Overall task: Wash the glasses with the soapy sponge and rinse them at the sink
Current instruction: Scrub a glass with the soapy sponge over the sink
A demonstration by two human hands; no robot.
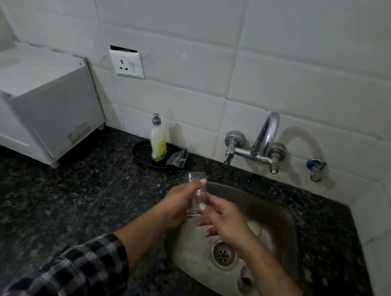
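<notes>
A clear drinking glass (195,195) is held over the left rim of the steel sink (287,217), tilted with its mouth toward the wall. My left hand (177,202) wraps around it from the left. My right hand (224,220) touches its lower side with thumb and fingers. No sponge shows in either hand. A second glass (245,280) lies in the basin near the drain. The chrome tap (266,142) stands on the wall behind the sink; I see no water running.
A dish-soap bottle (158,143) stands on a black plate (140,153) beside a crumpled clear wrapper (176,160). A white appliance (34,101) sits on the dark granite counter (45,202) at left. A wall socket (127,64) and a small blue-handled valve (315,167) are on the tiles.
</notes>
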